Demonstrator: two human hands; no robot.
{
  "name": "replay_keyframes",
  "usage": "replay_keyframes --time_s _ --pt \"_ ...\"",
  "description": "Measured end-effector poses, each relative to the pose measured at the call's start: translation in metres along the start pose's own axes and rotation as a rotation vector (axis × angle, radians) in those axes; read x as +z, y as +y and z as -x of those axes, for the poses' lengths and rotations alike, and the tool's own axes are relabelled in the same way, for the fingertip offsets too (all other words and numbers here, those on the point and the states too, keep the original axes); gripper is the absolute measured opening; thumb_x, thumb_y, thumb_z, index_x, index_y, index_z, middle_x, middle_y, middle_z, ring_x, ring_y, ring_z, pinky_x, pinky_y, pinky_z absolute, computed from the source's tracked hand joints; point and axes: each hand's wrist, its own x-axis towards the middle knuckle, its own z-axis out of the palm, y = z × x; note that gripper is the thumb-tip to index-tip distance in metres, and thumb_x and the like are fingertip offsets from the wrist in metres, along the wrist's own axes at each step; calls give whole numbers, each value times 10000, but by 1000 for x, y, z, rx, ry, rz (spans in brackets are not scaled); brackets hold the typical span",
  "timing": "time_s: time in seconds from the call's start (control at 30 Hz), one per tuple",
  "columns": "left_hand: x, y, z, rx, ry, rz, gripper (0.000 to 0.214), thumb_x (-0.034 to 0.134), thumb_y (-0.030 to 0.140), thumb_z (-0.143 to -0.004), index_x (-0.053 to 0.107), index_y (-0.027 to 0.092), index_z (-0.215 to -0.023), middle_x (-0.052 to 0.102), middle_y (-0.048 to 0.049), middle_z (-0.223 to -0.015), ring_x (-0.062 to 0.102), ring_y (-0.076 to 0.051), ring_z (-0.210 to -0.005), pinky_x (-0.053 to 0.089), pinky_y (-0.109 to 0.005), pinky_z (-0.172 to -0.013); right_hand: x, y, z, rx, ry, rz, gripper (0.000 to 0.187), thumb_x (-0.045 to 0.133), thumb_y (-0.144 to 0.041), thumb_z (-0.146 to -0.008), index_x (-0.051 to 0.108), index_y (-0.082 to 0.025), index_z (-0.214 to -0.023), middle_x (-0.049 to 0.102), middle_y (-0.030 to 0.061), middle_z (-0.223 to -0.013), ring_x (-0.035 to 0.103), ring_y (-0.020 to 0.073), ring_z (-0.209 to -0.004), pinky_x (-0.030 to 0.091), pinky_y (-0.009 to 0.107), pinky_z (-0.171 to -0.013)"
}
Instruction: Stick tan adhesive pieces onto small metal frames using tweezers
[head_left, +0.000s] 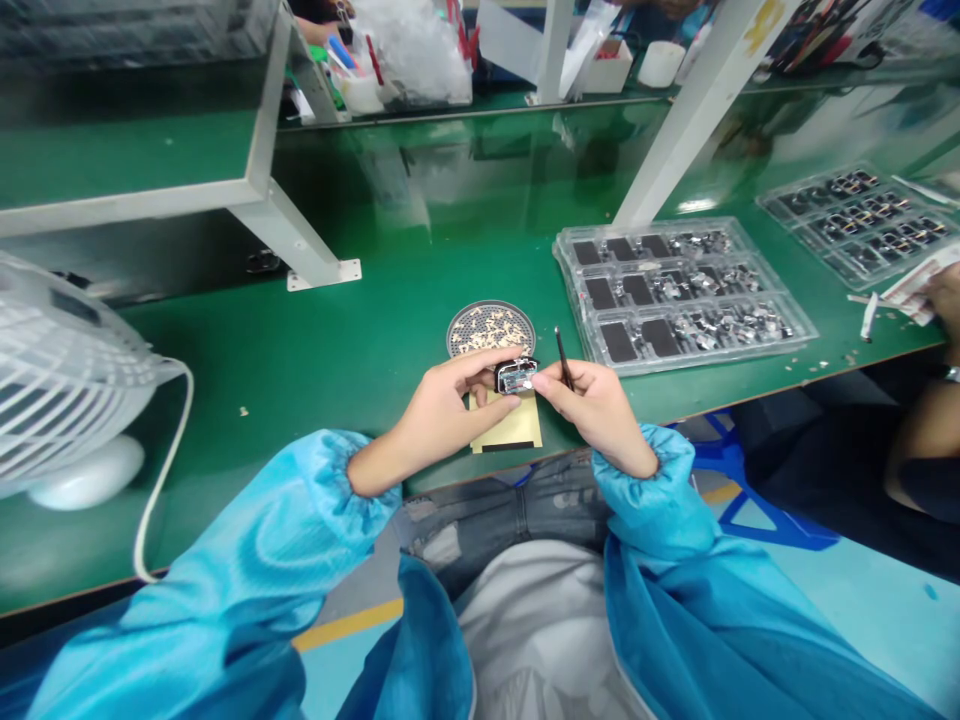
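Device (516,377) (plus tool (562,358)) in hands (448,402)

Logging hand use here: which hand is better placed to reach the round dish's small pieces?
Probably the right hand: it holds a slim dark tool near the round dish, while the left hand is occupied gripping the small device.

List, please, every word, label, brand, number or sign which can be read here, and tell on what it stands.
None can be read.
Paper at the far right: reddish print, too blurred.
White slanted post: a yellow mark near its top, no legible letters.
Small device in the left hand: any marking is too small to read.
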Motion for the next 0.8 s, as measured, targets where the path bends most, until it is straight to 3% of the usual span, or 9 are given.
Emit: replay_keyframes --time_s 0.1,0.33,0.43,0.53,0.6,0.7,0.8 --pt "0 0 0 27 1 -14 518 805 289 -873 734 160 -1370 727 -88 -1041 534 -125 -706 487 -270 -663 -1 1 0 6 -1 7 430 852 -608 -781 763 -189 -814 487 -40 -570 378 105 -570 300 267 -549" --pt "3 -6 -1 94 39 -55 456 803 264 -895 744 152 -1334 727 -53 -911 531 -114 -668 480 -245 -630 2 0 0 -6 20 30 479 827 -640 -793 729 -171 -792 506 -37 -585 389 95 -576 293 259 -546" --pt "1 -6 -1 227 68 -157 396 786 241 -923 761 173 -1312 778 -84 -1095 600 -114 -710 530 -247 -678 3 -1 1 -20 28 60 499 818 -645 -800 711 -159 -774 537 -28 -617 406 91 -594 304 256 -558" --pt "-1 -3 0 314 73 -240 361 770 239 -948 772 179 -1304 765 -108 -1284 712 -167 -946 587 -275 -843 4 -1 0 -28 18 70 500 807 -640 -816 687 -158 -756 531 -32 -618 401 85 -594 312 255 -568" --pt "-1 -2 0 278 81 -217 366 791 247 -930 784 183 -1290 774 -105 -1268 727 -177 -953 601 -282 -842 4 -1 0 -34 21 83 504 809 -638 -812 663 -163 -734 525 -32 -618 406 87 -598 312 255 -569" --pt "0 -3 0 74 71 -17 436 840 274 -879 782 175 -1300 807 -98 -1134 726 -157 -796 615 -275 -730 5 1 -1 -47 63 78 472 856 -595 -777 640 -175 -771 547 -29 -674 409 87 -600 314 252 -561" --pt "3 -5 0 -109 16 260 520 892 291 -825 770 149 -1311 803 -119 -1167 781 -218 -954 657 -317 -846 6 2 -1 -65 52 -12 438 906 -486 -748 651 -199 -959 623 -15 -841 400 74 -589 321 248 -548"
